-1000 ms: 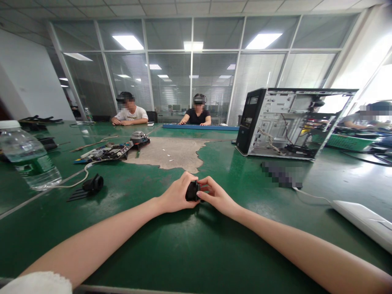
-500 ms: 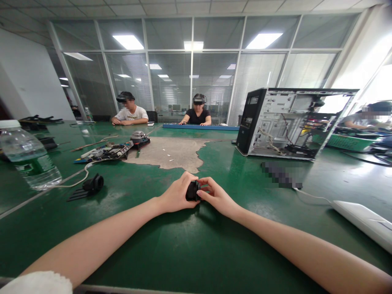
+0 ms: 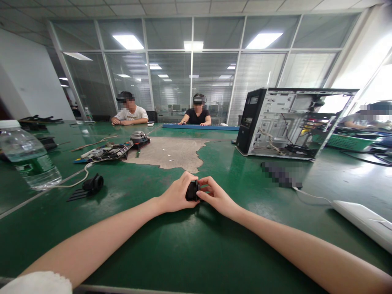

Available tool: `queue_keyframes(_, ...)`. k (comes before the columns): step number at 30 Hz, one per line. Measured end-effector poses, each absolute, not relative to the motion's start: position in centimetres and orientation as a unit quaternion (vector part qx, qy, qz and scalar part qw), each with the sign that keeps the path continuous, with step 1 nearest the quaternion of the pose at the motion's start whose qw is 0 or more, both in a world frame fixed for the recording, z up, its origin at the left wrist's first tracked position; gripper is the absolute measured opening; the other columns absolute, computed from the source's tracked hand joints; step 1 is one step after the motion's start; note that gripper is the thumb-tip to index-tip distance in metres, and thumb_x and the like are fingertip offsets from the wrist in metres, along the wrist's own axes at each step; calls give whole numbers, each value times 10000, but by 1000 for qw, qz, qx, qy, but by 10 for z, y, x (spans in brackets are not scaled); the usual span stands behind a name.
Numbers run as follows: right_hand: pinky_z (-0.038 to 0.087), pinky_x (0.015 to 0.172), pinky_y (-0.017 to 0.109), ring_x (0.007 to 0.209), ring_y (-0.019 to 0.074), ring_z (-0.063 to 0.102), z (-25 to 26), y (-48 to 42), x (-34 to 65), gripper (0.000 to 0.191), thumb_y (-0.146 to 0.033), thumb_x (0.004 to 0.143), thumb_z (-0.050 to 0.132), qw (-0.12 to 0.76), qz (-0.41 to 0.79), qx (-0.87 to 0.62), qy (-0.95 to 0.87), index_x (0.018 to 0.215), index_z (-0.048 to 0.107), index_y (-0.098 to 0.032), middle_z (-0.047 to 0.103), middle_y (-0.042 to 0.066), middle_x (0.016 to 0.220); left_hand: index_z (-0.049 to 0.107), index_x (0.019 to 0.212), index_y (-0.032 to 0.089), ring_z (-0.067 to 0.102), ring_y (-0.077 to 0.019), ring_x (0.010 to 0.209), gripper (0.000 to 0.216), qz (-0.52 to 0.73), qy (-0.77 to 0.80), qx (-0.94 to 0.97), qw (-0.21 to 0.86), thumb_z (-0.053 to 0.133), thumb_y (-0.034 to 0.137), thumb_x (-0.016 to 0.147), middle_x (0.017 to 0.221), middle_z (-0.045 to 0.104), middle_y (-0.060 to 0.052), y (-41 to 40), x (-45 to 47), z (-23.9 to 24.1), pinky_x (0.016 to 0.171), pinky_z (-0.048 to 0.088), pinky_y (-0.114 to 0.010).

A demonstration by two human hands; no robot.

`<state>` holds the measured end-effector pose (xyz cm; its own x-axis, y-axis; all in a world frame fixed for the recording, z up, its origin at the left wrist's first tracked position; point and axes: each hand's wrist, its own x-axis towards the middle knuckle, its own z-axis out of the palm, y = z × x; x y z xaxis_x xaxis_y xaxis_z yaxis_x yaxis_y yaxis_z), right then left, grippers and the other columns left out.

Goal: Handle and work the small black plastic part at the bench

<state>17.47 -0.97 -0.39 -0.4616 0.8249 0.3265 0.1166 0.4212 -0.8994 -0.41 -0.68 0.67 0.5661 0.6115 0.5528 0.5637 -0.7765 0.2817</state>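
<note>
A small black part point(image 3: 192, 191) sits between my two hands above the green tabletop point(image 3: 196, 253), nearer to me than the open computer case point(image 3: 290, 118) and to its left. My left hand point(image 3: 178, 192) is wrapped around it; my right hand point(image 3: 220, 198) pinches its right edge with thumb and fingertips, the contact partly hidden. Done well, I judge, this means the left palm bearing the load while the right works lightly, any push or twist kept square, no finger forcing a thin rim. Farther left of the case lies a pronged black piece point(image 3: 91, 185), well apart from my grip, with a circuit board point(image 3: 105, 153) beyond it. A person in white point(image 3: 136, 115) and another in black point(image 3: 199, 117) sit beyond the case, to its left.
</note>
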Motion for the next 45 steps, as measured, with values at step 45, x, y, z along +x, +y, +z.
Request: queue_keyframes(45, 478, 719, 308, 829, 152, 571, -1, -10, 174, 225, -365, 760, 568, 423, 470, -301, -714, 878, 455, -210, 565, -2, 856, 356, 1088, 213, 504, -213, 894, 569, 337, 327, 882, 43, 658, 286, 611, 1022, 436, -50, -6, -5, 5, 763, 436, -344)
